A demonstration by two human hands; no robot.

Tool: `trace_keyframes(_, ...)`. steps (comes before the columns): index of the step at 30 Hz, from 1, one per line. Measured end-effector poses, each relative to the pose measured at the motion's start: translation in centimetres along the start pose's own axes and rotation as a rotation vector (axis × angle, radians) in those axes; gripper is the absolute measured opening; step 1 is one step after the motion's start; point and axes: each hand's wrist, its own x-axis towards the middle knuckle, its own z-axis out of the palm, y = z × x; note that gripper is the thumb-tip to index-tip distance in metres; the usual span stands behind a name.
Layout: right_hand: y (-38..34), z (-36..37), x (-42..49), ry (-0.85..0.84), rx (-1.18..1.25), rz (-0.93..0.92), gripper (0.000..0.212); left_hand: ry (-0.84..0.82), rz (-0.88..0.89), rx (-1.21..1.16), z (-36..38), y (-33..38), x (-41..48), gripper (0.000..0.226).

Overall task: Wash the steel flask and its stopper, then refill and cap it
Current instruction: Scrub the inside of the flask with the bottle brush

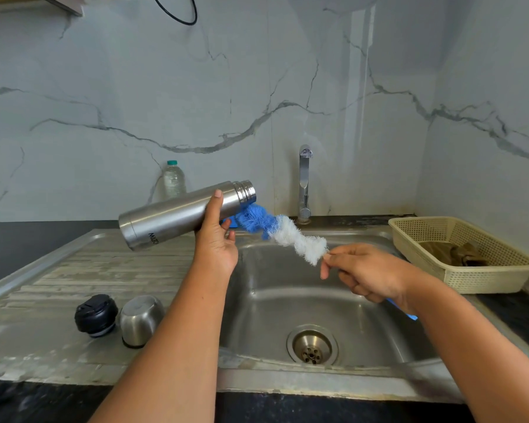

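Steel, plastic and fibre are seen.
The flask (171, 218) is finished in brushed steel, the sink (272, 300) in duller steel; the stopper (96, 314) is made of black plastic, the brush (284, 232) of fluffy fibre.

White grey-veined marble wall (135, 87) rises behind a black countertop (19, 248).

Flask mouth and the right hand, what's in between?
In the head view, the brush fills it: blue-and-white bristles from the flask to the right hand.

Forearms, left hand (216, 239) and right hand (367, 273) are all bare.
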Motion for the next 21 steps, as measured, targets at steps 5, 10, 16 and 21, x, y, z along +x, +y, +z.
trace_keyframes(5, -0.2, 0.1, 0.2, 0.023, -0.029, -0.003, 0.037, 0.026, -0.012, 0.068, -0.3, -0.5, 0.2, 0.058)
trace_keyframes(10, -0.4, 0.0, 0.1, 0.054, -0.026, 0.001, 0.037, 0.033, -0.005, 0.124, 0.0, -1.2, 0.2, 0.067)
trace_keyframes(16, -0.8, -0.7, -0.6, 0.051, -0.035, 0.009, 0.036, 0.041, 0.022, 0.118, -0.4, -0.9, 0.6, 0.068)
trace_keyframes(21, -0.7, 0.3, -0.2, 0.139, -0.1, -0.006, 0.036, 0.035, 0.021, 0.186, 0.2, -1.4, -0.3, 0.066)
